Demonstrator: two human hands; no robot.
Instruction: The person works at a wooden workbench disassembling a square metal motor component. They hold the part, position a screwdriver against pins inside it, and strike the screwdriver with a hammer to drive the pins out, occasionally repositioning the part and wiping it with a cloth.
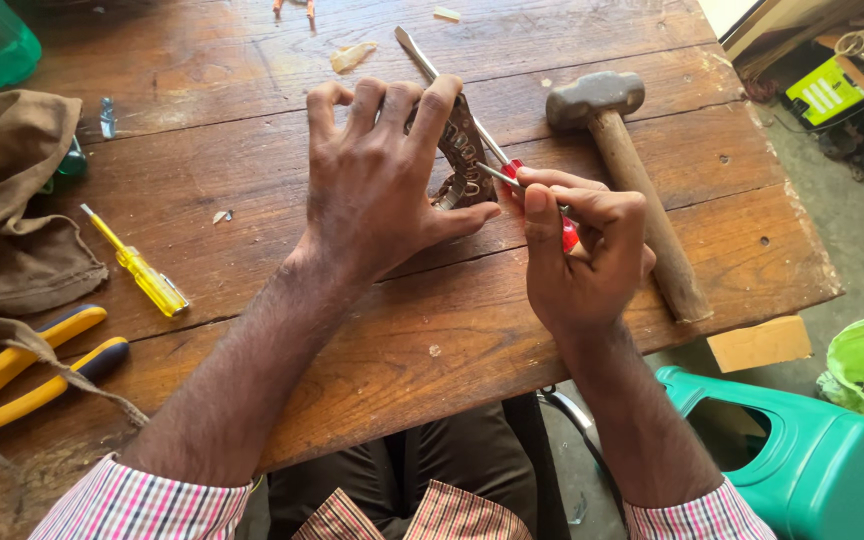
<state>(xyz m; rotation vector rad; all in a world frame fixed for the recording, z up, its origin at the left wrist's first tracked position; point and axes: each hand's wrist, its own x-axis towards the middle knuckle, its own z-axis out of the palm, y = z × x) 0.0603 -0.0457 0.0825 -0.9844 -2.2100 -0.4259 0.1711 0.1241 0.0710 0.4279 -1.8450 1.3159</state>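
The worn brown plank table has bare wood before its near edge. The wooden-handled steel hammer lies just right of the hands, its handle running toward the right edge. At mid-table, the left hand grips a small brown metal part. The right hand pinches a red-handled screwdriver, its tip aimed up-left at that part.

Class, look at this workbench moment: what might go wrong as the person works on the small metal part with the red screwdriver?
The red screwdriver in the right hand points at the left hand steadying the metal part; a slip might jab the thumb. The hammer lies close by the right hand and might get knocked.
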